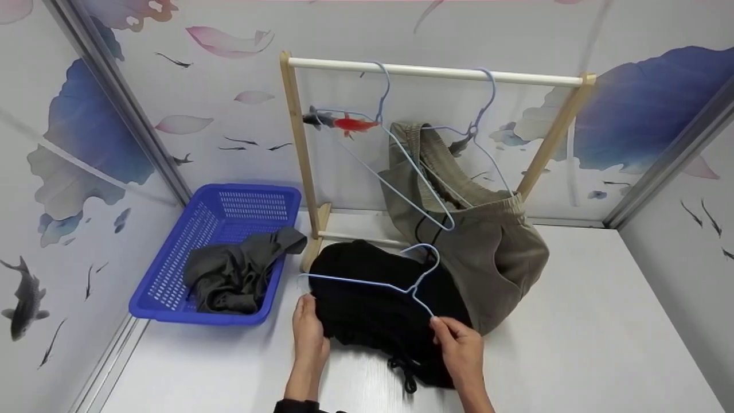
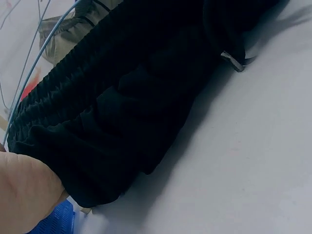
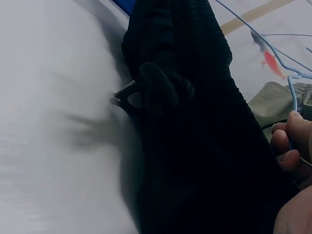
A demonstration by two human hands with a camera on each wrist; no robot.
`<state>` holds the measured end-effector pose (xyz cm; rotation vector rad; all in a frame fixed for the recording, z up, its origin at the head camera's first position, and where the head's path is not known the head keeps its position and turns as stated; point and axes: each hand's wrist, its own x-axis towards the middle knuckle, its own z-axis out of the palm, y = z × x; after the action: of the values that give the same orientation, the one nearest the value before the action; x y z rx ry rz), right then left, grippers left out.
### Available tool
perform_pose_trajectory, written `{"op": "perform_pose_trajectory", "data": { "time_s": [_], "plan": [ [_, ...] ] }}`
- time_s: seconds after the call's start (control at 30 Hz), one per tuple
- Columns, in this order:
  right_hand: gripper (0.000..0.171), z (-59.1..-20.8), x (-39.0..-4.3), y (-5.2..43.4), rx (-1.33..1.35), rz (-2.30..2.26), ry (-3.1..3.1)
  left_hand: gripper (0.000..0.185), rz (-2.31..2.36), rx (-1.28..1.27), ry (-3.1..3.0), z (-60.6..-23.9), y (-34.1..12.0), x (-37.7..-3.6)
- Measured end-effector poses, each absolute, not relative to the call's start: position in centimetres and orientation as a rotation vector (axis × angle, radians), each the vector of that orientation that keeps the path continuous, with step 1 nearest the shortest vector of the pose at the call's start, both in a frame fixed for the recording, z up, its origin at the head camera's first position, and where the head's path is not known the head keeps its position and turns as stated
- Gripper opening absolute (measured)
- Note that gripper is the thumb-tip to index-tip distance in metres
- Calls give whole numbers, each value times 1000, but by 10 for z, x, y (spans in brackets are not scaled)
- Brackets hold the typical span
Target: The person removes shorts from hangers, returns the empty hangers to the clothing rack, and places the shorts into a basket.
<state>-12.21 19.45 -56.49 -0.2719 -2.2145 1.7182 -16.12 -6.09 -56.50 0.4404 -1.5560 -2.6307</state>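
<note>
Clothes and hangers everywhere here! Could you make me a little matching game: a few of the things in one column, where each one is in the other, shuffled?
Things:
1. black garment
2. dark grey garment
3. olive garment
4. empty blue hanger

Places:
A. in the blue basket
B. hooked alone on the rail, nothing on it
C. flat on the white table, between both hands
D. draped from a hanger on the rail, sagging to the table

Pairs: 1-C, 2-A, 3-D, 4-B
</note>
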Motion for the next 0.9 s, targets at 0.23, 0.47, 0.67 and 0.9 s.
{"op": "perform_pose_trajectory", "data": {
  "time_s": [0.23,0.47,0.67,0.9],
  "plan": [
    [14,-564,-122,191,-249,1666,-2227,60,-2654,502,-1509,-565,-60,-162],
    [15,-566,-122,190,-219,1624,-2238,54,-2550,579,-1582,-565,-59,-161],
    [14,-567,-121,188,-168,1645,-2203,45,-2391,672,-1686,-565,-58,-162],
    [14,-561,-120,184,-154,1605,-2205,25,-2089,757,-1843,-563,-57,-164]
  ]
}}
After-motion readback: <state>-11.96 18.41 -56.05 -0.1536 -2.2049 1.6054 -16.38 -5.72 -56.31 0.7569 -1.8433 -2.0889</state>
